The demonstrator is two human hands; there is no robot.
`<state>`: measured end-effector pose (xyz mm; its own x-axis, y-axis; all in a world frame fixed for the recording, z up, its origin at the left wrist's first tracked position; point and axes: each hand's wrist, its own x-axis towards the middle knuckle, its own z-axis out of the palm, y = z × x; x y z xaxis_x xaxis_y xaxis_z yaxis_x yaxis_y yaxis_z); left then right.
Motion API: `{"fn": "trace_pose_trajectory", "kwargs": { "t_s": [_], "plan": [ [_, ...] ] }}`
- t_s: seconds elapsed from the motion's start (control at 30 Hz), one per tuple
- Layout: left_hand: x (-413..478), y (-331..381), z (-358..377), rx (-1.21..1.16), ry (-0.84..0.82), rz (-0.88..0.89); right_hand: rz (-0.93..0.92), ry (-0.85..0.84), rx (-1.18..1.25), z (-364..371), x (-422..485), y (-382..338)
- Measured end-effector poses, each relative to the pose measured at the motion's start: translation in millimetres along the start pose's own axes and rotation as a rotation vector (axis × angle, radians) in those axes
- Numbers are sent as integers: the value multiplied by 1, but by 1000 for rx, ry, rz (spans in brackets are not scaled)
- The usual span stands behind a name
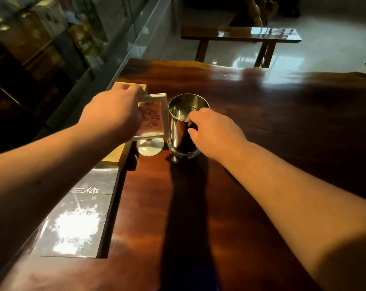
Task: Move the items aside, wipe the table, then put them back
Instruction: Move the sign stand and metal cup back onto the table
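Closest to us, the dark glossy wooden table (198,217) runs fwd, w/ both our bare forearms reaching out over it. At its left edge a black glass panel (79,217) sits flush in the top, w/ white characters printed on it & strong glare on its surface. Just beyond the panel a yellow wooden box (114,157) lies along the same edge, mostly hidden under our left arm.

Our left hand (112,114) is above the box, fingers curled round the top left corner of the sign holder (154,117), a white-framed card w/ reddish print too blurred to read. The frame leans a bit. Its round white base (150,147) is down at table level, but we can't tell if it sits fully flat.

Just right of it, nearly touching, the steel cup (176,133) stands upright on the table, a tall shiny cylinder. Our right hand (214,132) pinches its near rim: a fingertip over the lip, thumb on the outer wall, other fingers loosely curled beside it.

Past the table's far end a wooden bench (241,34) stands on a pale shiny floor, & a glass partition (135,28) runs along the left.
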<state>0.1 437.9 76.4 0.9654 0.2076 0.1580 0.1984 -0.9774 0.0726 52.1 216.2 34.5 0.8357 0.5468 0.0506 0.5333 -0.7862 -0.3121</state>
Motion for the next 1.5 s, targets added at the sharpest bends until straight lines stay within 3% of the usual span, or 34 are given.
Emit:
{"fn": "trace_pose_trajectory", "kwargs": {
  "t_s": [0.3, 0.77, 0.97, 1.5],
  "plan": [
    [4, 58, -15, -1, 96, 130, -36, 108, 10, -29, -28, 55],
    [7, 338, -13, -141, 114, 310, 230, 138, -138, -156, -191, 292],
    [-4, 434, -2, -166, 94, 349, 300, 130, -155, -177, -243, 358],
    [-13, 493, 32, -43, 114, 386, 296, 98, -108, -163, -263, 410]
  ]
}}
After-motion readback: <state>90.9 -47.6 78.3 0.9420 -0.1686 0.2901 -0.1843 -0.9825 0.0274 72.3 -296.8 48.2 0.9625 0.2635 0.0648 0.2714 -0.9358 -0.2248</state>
